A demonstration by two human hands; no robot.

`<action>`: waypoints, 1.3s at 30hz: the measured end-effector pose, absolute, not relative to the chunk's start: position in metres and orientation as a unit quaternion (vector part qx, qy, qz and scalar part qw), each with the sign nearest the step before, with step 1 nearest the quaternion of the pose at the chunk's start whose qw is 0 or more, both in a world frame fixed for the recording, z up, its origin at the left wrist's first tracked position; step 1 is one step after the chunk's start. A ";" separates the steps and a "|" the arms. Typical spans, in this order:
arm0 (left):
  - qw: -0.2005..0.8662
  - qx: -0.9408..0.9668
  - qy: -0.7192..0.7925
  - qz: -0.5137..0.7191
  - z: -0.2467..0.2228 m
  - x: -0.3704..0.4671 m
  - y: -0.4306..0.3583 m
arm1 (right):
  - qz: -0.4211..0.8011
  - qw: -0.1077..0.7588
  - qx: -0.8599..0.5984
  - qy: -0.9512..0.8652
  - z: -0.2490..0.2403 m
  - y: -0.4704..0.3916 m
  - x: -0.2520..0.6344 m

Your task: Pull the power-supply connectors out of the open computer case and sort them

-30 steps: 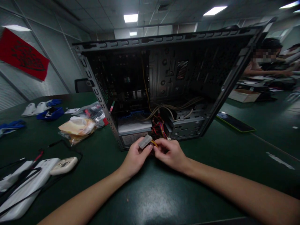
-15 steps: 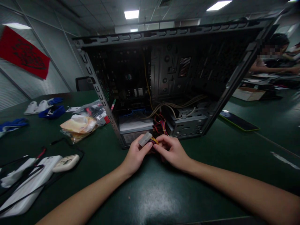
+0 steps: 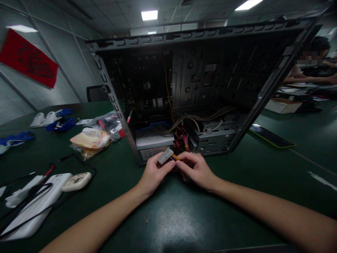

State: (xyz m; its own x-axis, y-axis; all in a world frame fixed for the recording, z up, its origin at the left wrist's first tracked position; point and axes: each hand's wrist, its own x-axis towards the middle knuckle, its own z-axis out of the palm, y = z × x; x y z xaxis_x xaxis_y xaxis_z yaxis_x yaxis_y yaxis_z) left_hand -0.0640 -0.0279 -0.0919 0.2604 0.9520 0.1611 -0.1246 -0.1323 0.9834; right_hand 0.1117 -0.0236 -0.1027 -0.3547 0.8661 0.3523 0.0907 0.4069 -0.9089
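Note:
An open black computer case [image 3: 129, 137] stands on the green table, its inside facing me. In front of its lower edge, my left hand [image 3: 157, 171] is closed around a pale multi-pin connector [image 3: 165, 156]. Yellow and dark wires [image 3: 174, 157] run from the connector to my right hand [image 3: 196, 170], which pinches them between thumb and fingers. The fingertips of both hands nearly meet. Behind them, red and purple cables [image 3: 185, 140] hang beside the labelled power supply [image 3: 154, 140] in the case. Part of the wire bundle is hidden by my fingers.
On the left lie a white power strip [image 3: 39, 203], a beige oval device [image 3: 77, 181], plastic bags [image 3: 91, 138] and blue-white gloves [image 3: 15, 139]. To the right are a phone [image 3: 271, 135] and an open box [image 3: 283, 105]. A person [image 3: 302, 72] sits at the far right.
The whole view has shifted slightly, so the scene sits a little further right. Both hands keep their hold on the connector and wires, with hardly any other movement.

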 end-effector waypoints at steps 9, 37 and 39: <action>0.527 0.592 0.371 0.484 -0.088 -0.066 -0.028 | 0.444 0.454 -0.315 -0.706 -0.102 -0.023 0.114; 0.553 0.591 0.353 0.470 -0.093 -0.064 -0.027 | -0.001 0.407 -0.234 -0.883 -0.090 -0.020 0.130; 0.552 0.590 0.357 0.469 -0.094 -0.065 -0.027 | 0.070 0.432 -0.244 -0.865 -0.091 -0.022 0.127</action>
